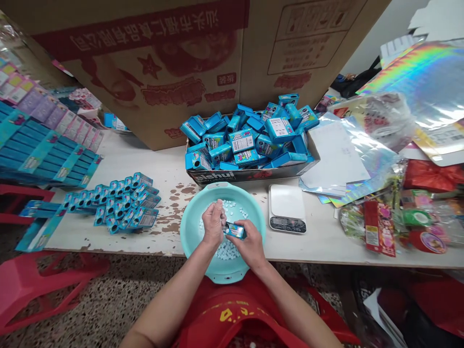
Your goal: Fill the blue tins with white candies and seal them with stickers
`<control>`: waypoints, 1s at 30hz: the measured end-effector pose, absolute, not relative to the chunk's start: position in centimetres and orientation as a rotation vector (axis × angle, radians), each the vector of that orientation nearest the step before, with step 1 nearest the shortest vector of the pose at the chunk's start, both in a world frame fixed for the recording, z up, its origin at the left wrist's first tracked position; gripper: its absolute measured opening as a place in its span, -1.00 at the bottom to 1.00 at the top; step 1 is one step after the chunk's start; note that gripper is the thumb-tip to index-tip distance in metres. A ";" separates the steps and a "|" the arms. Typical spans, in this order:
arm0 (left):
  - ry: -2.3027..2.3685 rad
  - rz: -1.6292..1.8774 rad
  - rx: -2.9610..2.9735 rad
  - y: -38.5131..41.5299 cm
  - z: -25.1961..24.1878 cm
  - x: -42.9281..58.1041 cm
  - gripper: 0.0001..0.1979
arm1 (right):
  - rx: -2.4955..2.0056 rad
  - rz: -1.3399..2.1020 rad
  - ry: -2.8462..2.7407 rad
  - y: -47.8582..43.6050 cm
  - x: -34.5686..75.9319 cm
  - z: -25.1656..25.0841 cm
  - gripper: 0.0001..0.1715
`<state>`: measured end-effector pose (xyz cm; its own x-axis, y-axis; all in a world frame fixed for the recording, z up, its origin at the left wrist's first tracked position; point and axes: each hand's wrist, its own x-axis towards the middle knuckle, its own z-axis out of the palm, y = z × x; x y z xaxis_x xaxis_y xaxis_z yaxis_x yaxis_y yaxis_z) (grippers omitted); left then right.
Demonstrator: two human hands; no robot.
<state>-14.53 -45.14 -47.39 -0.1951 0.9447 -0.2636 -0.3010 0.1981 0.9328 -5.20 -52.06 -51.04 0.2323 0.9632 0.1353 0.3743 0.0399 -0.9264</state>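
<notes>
My right hand (250, 245) grips a small blue candy box (234, 230) over a teal plastic basin (197, 212) that holds small white candies (227, 249). My left hand (213, 223) is closed in a pinch right at the box's open end, with white candies between its fingers. Both hands hover above the basin at the near table edge.
A low carton (250, 175) heaped with blue boxes stands behind the basin. A white digital scale (287, 209) sits to its right. Open blue boxes (125, 201) are stacked at left, flat packs (43, 150) farther left. Holographic bags (366, 154) and sweets packets (379, 227) crowd the right. A large cardboard box (188, 58) rises behind.
</notes>
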 end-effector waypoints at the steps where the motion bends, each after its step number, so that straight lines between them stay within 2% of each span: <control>1: 1.263 1.316 0.704 -45.0 -47.5 -14.9 -0.52 | -1.513 0.772 -1.282 -52.1 -5.0 -50.8 -0.70; 3: 1.325 1.288 0.761 -44.9 -48.1 -16.3 -0.54 | -1.508 0.800 -1.193 -52.2 -4.4 -50.2 -0.66; 5: 1.456 1.101 1.002 -44.8 -49.0 -18.0 -0.60 | -1.500 0.809 -1.110 -52.2 -3.6 -49.7 -0.62; 8: 1.550 0.705 1.557 -43.7 -49.7 -20.3 -0.84 | -1.468 0.827 -1.060 -52.2 -2.0 -49.2 -0.62; 10: 1.535 0.695 1.830 -41.6 -48.8 -20.7 -0.92 | -1.453 0.815 -1.028 -52.0 -0.6 -49.0 -0.61; 14: 1.662 0.893 2.192 -33.9 -44.8 -18.9 -0.81 | -1.475 0.723 -0.885 -50.9 3.1 -49.6 -0.53; 18: 1.925 0.484 2.371 -26.9 -42.8 -15.8 -0.62 | -1.548 0.576 -0.697 -48.7 7.1 -52.2 -0.45; 20: 1.976 0.284 2.377 -25.3 -43.1 -14.7 -0.64 | -1.585 0.533 -0.630 -47.4 9.0 -54.1 -0.41; 22: 1.978 0.231 2.387 -24.8 -43.7 -14.3 -0.68 | -1.637 0.520 -0.585 -46.5 10.5 -55.9 -0.39; 24: 1.966 0.365 2.384 -25.2 -43.7 -14.6 -0.68 | -1.693 0.482 -0.605 -46.2 11.7 -57.1 -0.38; 26: 1.951 0.679 2.336 -26.4 -42.9 -15.7 -0.64 | -1.741 0.335 -0.724 -46.6 12.2 -57.0 -0.36; 28: 1.902 1.015 2.262 -28.5 -41.1 -17.1 -0.60 | -1.743 0.121 -0.882 -47.5 11.8 -55.6 -0.33; 30: 1.790 1.159 2.212 -31.6 -39.2 -18.0 -0.56 | -1.683 -0.006 -1.005 -48.6 10.4 -53.0 -0.29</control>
<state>-18.00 -31.63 -39.17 0.0378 0.8638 0.5024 0.8117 -0.3198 0.4887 10.45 -48.58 -52.98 0.6377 0.6043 0.4777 0.6100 -0.0175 -0.7922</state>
